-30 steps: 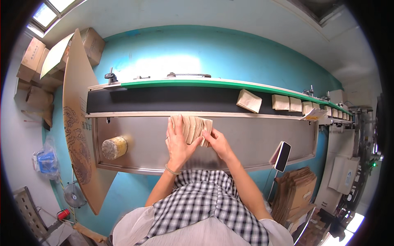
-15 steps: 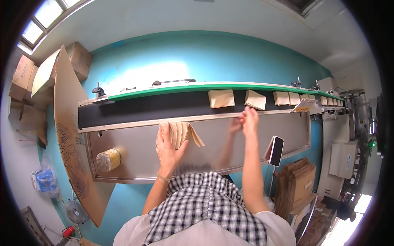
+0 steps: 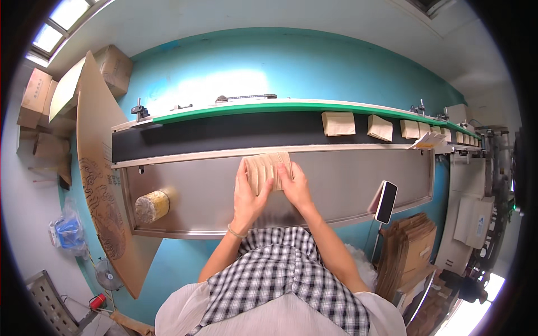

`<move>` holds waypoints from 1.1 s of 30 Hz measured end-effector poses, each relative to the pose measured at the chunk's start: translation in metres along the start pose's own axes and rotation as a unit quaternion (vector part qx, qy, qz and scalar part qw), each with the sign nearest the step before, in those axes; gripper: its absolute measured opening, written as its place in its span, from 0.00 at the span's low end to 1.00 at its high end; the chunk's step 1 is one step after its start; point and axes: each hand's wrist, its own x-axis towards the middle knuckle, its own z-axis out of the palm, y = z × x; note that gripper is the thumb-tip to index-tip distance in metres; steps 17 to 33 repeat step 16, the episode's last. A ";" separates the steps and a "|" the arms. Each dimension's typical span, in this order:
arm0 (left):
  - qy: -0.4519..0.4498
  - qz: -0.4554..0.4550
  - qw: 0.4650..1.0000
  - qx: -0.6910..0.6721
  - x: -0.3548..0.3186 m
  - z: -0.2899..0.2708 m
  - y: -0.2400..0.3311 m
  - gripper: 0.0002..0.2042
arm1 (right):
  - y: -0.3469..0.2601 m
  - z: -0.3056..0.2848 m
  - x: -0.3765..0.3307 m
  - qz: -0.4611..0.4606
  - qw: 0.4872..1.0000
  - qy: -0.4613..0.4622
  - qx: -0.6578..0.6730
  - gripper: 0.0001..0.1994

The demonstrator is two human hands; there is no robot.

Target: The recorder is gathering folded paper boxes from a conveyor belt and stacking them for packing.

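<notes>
Over the metal worktop, my left hand [image 3: 248, 196] and my right hand [image 3: 297, 189] grip a row of folded beige paper napkins [image 3: 261, 168] between them. My left fingers wrap its left side, and my right thumb and fingers close on its right end. Just beyond it, a black conveyor belt [image 3: 224, 130] runs left to right. On its right half lie a beige napkin stack [image 3: 339, 124], a second napkin stack [image 3: 380, 128] and several more farther right.
A green rail [image 3: 246, 108] follows the belt's far side. On the metal worktop [image 3: 196, 207] stands a yellowish cylinder [image 3: 152, 206]. A phone [image 3: 386, 203] on a stand is at the right front. A tall cardboard sheet [image 3: 101, 185] borders the left; flattened cartons [image 3: 412, 246] stand lower right.
My right hand has come back from beside the belt and closed on the napkins' right end. The leaning outer napkin is now pressed in with the rest. Stacks on the belt have travelled right.
</notes>
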 end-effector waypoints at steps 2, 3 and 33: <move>0.019 0.023 0.998 0.061 -0.001 -0.001 0.001 0.47 | 0.005 -0.004 -0.002 0.091 0.982 -0.054 0.160 0.20; 0.024 0.041 0.996 0.076 -0.001 0.000 0.001 0.50 | 0.007 -0.006 -0.003 0.177 0.927 -0.105 0.313 0.19; 0.020 0.017 0.997 0.075 0.001 -0.004 -0.005 0.51 | -0.026 -0.020 0.002 0.049 0.989 -0.136 -0.029 0.32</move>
